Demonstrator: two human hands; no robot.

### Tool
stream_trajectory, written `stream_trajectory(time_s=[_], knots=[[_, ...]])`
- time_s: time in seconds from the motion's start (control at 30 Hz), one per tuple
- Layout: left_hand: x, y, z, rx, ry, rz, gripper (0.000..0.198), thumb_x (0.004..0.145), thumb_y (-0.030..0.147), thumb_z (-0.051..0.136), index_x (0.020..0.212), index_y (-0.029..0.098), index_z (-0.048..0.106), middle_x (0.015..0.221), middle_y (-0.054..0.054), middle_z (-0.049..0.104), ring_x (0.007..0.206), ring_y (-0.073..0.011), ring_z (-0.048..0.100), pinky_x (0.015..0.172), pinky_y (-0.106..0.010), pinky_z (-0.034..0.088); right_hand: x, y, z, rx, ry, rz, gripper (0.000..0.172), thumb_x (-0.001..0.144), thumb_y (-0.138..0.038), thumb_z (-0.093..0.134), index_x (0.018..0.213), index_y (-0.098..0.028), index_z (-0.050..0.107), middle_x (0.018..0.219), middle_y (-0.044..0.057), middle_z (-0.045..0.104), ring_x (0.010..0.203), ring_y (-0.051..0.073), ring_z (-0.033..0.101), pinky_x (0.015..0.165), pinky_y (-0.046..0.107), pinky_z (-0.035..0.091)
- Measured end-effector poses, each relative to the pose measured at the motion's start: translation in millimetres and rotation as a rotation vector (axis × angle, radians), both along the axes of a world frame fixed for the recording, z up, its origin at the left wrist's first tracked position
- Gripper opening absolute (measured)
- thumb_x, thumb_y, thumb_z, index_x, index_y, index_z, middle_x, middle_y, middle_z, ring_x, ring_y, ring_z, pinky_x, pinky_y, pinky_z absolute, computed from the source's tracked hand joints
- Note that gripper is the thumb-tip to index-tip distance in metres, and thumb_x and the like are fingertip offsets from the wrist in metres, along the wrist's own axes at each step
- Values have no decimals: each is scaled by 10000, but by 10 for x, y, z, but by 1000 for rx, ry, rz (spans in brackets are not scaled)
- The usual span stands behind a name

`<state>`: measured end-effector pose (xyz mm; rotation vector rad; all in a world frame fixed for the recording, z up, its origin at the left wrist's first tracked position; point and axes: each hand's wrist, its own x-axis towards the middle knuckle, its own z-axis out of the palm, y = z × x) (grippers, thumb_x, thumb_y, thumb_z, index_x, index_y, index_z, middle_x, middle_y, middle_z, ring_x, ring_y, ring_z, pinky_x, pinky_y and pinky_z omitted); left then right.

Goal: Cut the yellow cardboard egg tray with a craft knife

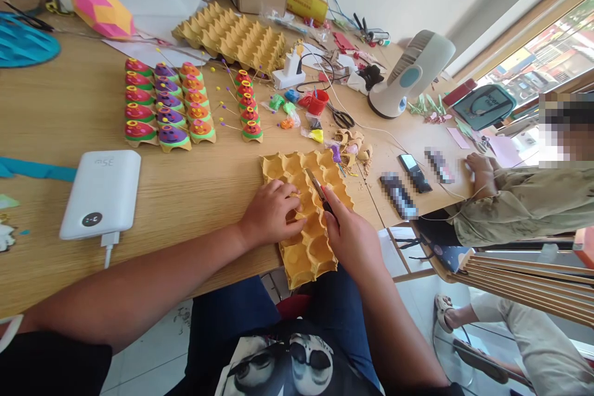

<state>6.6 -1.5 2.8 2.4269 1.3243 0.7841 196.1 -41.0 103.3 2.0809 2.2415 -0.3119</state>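
Observation:
A yellow cardboard egg tray [309,253] lies at the table's front edge, its near end sticking out over my lap. My left hand [273,213] rests on its left side, fingers bent into the cups and gripping the cardboard. In my right hand [352,238] is a utility knife [317,187] with a metal blade and a dark and red handle. The index finger lies along the handle, and the blade points away from me over the tray's middle ridge. Whether the blade touches the cardboard I cannot tell.
Painted egg-cup caterpillars [169,105] stand in rows behind the tray. A white power bank [102,195] lies left. Further back are another egg tray [232,37], black scissors [342,117], a red cup [318,102] and a fan [411,74]. A person's arm [482,173] rests on the table at right.

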Motion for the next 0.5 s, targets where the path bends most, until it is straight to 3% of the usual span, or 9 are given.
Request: stream_trajectory(time_s=[0.5], knots=[[-3, 7, 27, -45, 4, -12, 278, 850, 487, 693, 830, 212, 729, 1176, -81, 678, 1088, -303, 556, 937, -479, 461, -72, -1, -56, -24, -65, -12, 595, 1070, -312, 419, 1648, -382, 298, 1063, 36, 772, 857, 211, 732, 650, 277, 435]])
